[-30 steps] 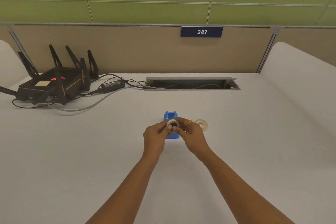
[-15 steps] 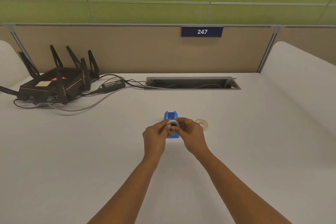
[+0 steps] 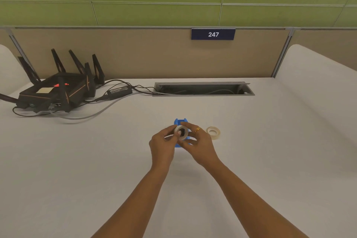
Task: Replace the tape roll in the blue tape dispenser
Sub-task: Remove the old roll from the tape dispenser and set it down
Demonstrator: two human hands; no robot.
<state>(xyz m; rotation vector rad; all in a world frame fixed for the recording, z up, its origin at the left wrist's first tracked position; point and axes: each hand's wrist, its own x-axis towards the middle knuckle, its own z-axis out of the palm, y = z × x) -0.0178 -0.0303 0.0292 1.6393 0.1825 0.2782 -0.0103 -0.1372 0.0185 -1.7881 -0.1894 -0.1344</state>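
Left hand [image 3: 161, 144] and right hand [image 3: 201, 145] both pinching a pale tape roll [image 3: 181, 132] above the blue plastic tape dispenser [image 3: 180, 121], second whitish tape roll [image 3: 213, 132] lying just right of it

White desk [image 3: 251, 160]: dispenser [image 3: 180, 121], tape roll [image 3: 213, 132], router [image 3: 56, 91].

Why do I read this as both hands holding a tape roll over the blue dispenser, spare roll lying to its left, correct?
Not quite. The head view shows the spare roll lying right of the dispenser, not left. The rest holds: left hand and right hand hold a tape roll over it.
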